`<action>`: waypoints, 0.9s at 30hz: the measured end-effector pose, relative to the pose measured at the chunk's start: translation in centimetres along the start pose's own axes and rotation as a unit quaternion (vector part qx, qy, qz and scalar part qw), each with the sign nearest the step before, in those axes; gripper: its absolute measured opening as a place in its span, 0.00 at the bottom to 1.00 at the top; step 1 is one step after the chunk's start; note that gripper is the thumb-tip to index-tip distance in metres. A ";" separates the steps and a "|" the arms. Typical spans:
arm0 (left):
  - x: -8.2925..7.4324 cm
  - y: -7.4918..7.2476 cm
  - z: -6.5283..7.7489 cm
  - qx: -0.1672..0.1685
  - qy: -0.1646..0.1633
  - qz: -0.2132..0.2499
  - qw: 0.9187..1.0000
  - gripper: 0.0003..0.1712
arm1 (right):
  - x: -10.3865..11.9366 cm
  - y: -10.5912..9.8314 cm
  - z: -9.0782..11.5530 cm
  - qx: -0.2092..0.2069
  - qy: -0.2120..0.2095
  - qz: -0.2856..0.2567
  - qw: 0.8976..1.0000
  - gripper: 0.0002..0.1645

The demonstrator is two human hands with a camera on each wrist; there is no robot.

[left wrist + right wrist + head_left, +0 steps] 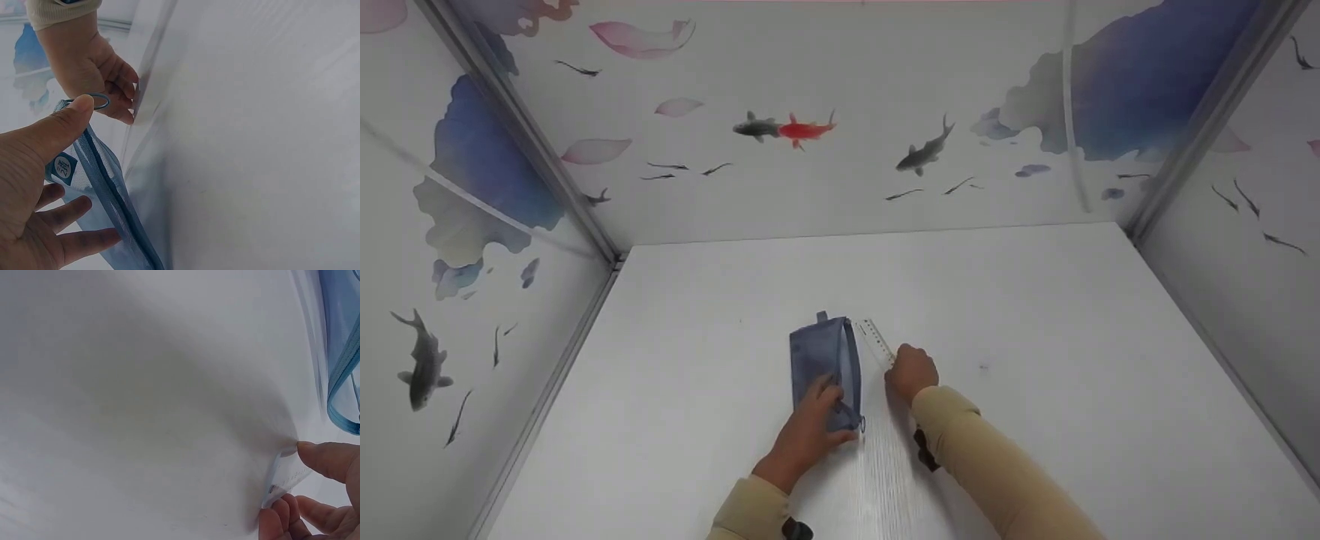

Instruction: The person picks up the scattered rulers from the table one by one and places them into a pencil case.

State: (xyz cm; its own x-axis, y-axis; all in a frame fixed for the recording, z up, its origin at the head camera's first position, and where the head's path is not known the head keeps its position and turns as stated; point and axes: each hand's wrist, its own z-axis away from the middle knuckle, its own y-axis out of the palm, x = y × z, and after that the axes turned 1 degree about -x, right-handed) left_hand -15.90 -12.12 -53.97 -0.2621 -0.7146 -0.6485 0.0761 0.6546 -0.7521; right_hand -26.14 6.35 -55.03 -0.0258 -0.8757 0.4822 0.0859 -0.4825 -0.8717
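Observation:
A blue mesh zip pouch [816, 352] lies on the white table, its zipper side gaping toward the right. My left hand [810, 427] holds the pouch near its close end. In the left wrist view the thumb [81, 107] lies by the zipper's ring pull [101, 101], while the fingers [90, 243] spread along the pouch's side. To the right of the pouch, my right hand [913, 371] grips a clear ruler [876, 337] with printed marks. In the right wrist view, thumb and fingers hold the ruler [287, 475] by its edges; the ruler's far end points toward the pouch's opening.
The white table [682, 375] stretches around both hands. Printed panels with fish and petals form a back wall [862, 60], a left wall [405, 247] and a right wall [1260, 300]. A small dark mark [983, 367] shows on the table at right.

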 end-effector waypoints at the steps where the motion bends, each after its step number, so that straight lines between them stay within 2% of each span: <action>1: 0.0 0.0 0.0 -0.001 0.000 -0.001 1.000 0.33 | 0.1 -0.1 0.1 0.000 0.001 -0.003 1.000 0.08; 8: -0.3 0.1 0.0 0.000 -0.001 -0.016 1.000 0.35 | -0.3 -0.3 -0.2 0.014 0.029 -0.020 0.999 0.13; 20: -0.3 0.0 0.0 0.001 -0.008 -0.016 1.000 0.33 | -0.7 -0.5 -0.6 0.055 0.069 -0.045 0.995 0.18; 27: -0.3 0.0 0.1 0.003 -0.014 -0.012 1.000 0.33 | -1.0 -0.4 -0.7 0.070 0.071 -0.054 0.994 0.18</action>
State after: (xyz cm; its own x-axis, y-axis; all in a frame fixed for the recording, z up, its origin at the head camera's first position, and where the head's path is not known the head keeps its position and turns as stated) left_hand -15.75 -11.93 -53.73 -0.2360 -0.7364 -0.6340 0.0763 0.6364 -0.7676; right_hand -26.83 7.41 -55.18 -0.1821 -0.8180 0.5456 0.2131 -0.5745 -0.7903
